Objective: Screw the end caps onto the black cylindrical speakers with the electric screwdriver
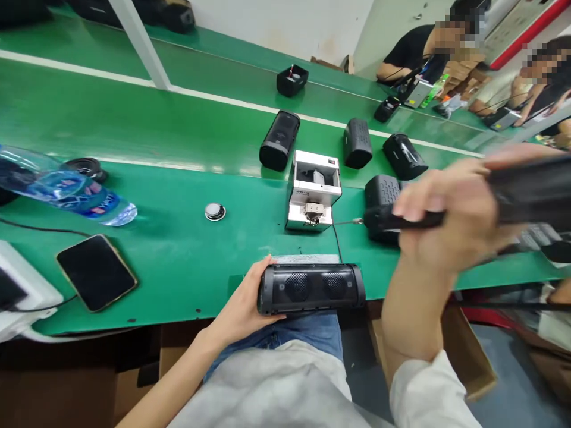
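Observation:
My left hand (243, 300) is closed around the left end of a black portable speaker (312, 289). The speaker lies lengthwise at the table's front edge, its two round perforated grilles facing up. Raised at the right, my right hand (450, 208) is wrapped around a black electric screwdriver (530, 190), blurred by motion. Its thin metal tip points left, toward a white screw feeder box (312, 190) standing beyond the speaker. Whether a screw sits on the tip is too small to tell. A pale strip (306, 259) shows just behind the speaker.
More black speakers (280, 139) stand behind the feeder and to its right. At the left are a water bottle (66, 187), a phone (97, 272) and a small round metal dish (215, 211). A white post (140, 44) rises at the back. Two people work across the green table (178, 255).

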Available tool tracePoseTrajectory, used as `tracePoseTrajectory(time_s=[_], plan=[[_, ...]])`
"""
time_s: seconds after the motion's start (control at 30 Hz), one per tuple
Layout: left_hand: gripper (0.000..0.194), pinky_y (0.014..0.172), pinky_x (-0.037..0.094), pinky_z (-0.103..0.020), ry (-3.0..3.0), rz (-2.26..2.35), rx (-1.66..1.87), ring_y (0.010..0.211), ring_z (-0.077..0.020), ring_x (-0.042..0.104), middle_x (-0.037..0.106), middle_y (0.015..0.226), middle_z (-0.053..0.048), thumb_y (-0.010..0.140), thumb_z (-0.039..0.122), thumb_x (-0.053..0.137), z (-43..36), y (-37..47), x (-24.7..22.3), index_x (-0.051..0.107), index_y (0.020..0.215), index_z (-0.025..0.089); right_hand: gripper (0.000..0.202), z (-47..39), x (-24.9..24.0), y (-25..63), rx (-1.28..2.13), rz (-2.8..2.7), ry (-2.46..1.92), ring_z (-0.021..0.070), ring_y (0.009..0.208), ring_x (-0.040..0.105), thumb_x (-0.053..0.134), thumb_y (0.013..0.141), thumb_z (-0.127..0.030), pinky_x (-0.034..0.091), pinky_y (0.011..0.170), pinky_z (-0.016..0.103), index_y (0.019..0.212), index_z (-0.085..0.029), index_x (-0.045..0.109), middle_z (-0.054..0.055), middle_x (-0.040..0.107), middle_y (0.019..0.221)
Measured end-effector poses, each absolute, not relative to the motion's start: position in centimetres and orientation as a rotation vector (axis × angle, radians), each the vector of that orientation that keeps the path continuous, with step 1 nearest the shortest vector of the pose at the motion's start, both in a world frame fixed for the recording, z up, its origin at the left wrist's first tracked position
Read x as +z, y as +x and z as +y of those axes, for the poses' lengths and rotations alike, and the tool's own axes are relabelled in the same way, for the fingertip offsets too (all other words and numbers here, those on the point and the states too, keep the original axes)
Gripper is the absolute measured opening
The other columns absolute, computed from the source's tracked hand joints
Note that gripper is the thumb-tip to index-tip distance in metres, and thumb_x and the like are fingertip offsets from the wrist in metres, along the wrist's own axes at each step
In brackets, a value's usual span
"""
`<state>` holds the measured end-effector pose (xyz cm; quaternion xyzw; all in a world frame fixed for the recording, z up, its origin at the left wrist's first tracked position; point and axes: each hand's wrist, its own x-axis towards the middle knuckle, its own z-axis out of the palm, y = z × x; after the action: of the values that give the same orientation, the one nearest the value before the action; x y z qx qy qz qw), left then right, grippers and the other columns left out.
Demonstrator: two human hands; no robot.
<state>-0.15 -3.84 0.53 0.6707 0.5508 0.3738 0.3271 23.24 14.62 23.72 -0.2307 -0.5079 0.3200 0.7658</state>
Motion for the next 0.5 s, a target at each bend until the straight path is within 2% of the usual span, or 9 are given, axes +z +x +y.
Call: tracePoseTrajectory(time_s=[0.1,0.2,0.4,0.5], plan=[[0.13,0.131,0.046,-0.068,1.798,1.417,1.027,0.16,-0.0422,0.053,0.049,0.171,-0.017,0.085,0.028,0.097,-3.7,-0.1,0.5,0.009,0.18,0.04,0.019,17.1,22.7,17.8,0.647,-1.27,-0.325,0.0107,0.041,0.047,0.083,0.088,-0.018,0.039,0.038,0.027,0.092,-0.03,0.068,-0.008,0.049,0.062],[0.13,0.129,0.049,-0.067,1.815,1.398,1.039,0.157,-0.0417,0.056,0.051,0.169,-0.017,0.086,0.031,0.096,-3.5,-0.1,0.4,0.007,0.181,0.039,0.019,18.5,21.7,16.7,0.661,-1.335,-0.344,0.0106,0.04,0.049,0.081,0.093,-0.021,0.041,0.039,0.027,0.091,-0.028,0.063,-0.009,0.049,0.06],[0.132,0.13,0.048,-0.066,1.798,1.384,1.05,0.157,-0.0418,0.055,0.05,0.169,-0.017,0.086,0.031,0.096,-3.5,-0.1,0.1,0.005,0.181,0.039,0.028,20.0,20.6,15.7,0.622,-1.371,-0.475,0.0111,0.039,0.046,0.081,0.1,-0.047,0.039,0.041,0.028,0.1,-0.029,0.06,-0.012,0.044,0.058],[0.137,0.13,0.048,-0.066,1.776,1.393,1.046,0.158,-0.0423,0.054,0.049,0.17,-0.017,0.084,0.029,0.098,-3.5,0.1,0.1,0.003,0.181,0.039,0.033,20.4,20.1,15.7,0.568,-1.387,-0.537,0.0114,0.04,0.04,0.078,0.101,-0.056,0.037,0.043,0.03,0.101,-0.031,0.056,-0.012,0.041,0.059]])
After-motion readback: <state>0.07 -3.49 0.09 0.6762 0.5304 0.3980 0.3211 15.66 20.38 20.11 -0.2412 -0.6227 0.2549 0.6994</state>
